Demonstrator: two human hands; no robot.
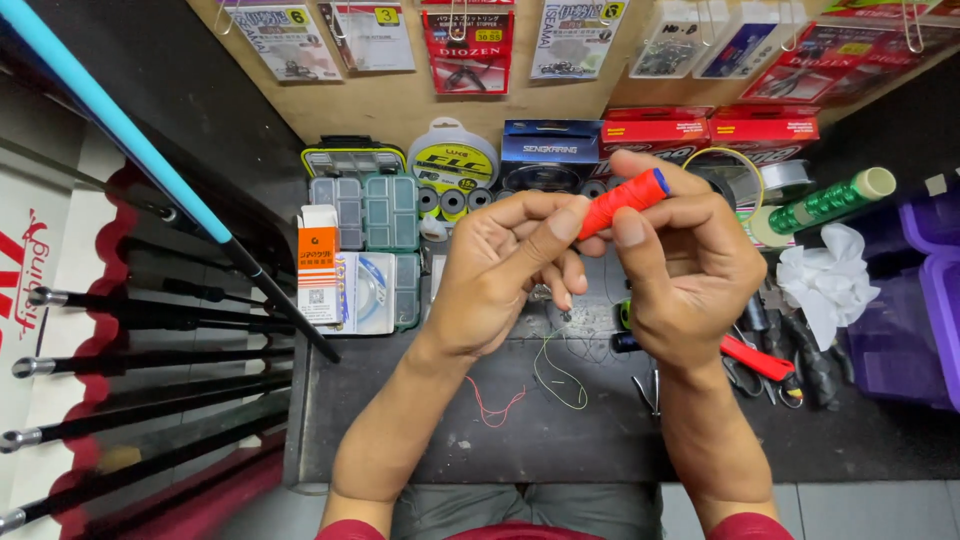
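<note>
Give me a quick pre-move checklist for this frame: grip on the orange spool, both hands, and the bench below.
1. Orange spool held by both hands: ok.
2. Left hand thumb and fingertips on spool's near end: ok.
3. Right hand wrapped round spool, blue tip showing: ok.
4. Line running off the spool: cannot tell.
5. Bench under hands free of loose bits: not ok; red and green line scraps lie there.
6. Pliers near right wrist: ok.

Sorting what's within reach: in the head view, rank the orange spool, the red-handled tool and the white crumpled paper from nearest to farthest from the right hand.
From the right hand:
1. Orange spool, held in its fingers.
2. Red-handled tool, just below the wrist.
3. White crumpled paper, farther right.
</note>
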